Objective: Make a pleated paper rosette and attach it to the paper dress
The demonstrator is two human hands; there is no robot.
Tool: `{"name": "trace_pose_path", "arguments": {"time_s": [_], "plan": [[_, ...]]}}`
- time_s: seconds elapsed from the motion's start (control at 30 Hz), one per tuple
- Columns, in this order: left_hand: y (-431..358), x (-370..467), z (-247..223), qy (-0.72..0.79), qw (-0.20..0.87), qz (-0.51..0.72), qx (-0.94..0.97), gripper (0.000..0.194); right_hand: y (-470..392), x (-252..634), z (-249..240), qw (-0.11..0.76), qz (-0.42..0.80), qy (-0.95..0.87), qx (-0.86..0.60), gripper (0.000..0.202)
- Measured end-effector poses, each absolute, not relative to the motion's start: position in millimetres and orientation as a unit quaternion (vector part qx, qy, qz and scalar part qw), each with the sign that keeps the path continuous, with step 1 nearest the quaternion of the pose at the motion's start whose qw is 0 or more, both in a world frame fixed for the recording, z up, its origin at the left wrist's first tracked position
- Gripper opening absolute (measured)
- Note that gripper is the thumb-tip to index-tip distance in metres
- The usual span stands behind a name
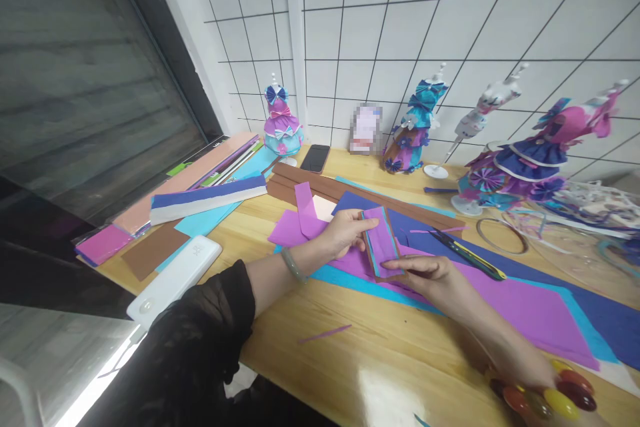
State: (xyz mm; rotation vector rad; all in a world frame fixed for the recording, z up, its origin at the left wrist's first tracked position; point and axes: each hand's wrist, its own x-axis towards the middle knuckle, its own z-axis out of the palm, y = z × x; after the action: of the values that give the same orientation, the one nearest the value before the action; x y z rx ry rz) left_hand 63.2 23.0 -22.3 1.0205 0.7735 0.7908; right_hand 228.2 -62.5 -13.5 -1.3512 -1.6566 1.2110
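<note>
A small stack of layered paper pieces (383, 243), purple on top with blue and brown edges showing, is held up over the table between both hands. My left hand (349, 232) pinches its upper left edge, thumb on the purple face. At the lower edge, my right hand (424, 272) grips it with the thumb and fingers. Large purple sheets (530, 312) lie beneath, over light blue and dark blue paper (590, 310). Just right of the stack, a yellow and black utility knife (473, 257) rests on the sheets.
Brown strips (320, 185) and a blue-and-white folded strip (210, 199) lie behind. A white device (175, 277) sits at the left edge. Along the tiled wall stand small dress forms in paper dresses (283, 123), a phone (316, 159) and, at right, a tape roll (501, 235).
</note>
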Motion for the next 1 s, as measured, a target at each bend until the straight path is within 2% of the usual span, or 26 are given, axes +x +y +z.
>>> {"name": "trace_pose_path", "arguments": {"time_s": [0.2, 0.4, 0.57, 0.7, 0.87, 1.0], "plan": [[20.3, 62.3, -14.4, 0.367, 0.715, 0.382, 0.455, 0.017, -59.8, 238.2, -1.0, 0.273, 0.443, -0.671, -0.528, 0.033], [14.8, 61.4, -8.8, 0.363, 0.691, 0.391, 0.488, 0.019, -54.5, 250.0, 1.0, 0.323, 0.411, -0.627, -0.578, 0.032], [14.0, 61.6, -10.9, 0.356, 0.677, 0.392, 0.511, 0.021, -46.6, 260.2, -9.0, 0.332, 0.410, -0.604, -0.597, 0.032], [15.3, 63.1, -15.8, 0.357, 0.691, 0.392, 0.492, 0.023, -44.1, 264.9, -10.1, 0.414, 0.393, -0.566, -0.594, 0.036], [15.6, 67.1, -24.8, 0.349, 0.708, 0.387, 0.477, 0.030, -42.9, 267.1, -5.4, 0.515, 0.414, -0.493, -0.567, 0.063], [12.3, 69.8, -29.4, 0.327, 0.718, 0.348, 0.507, 0.031, -40.7, 270.8, -3.5, 0.551, 0.448, -0.434, -0.554, 0.061]]}}
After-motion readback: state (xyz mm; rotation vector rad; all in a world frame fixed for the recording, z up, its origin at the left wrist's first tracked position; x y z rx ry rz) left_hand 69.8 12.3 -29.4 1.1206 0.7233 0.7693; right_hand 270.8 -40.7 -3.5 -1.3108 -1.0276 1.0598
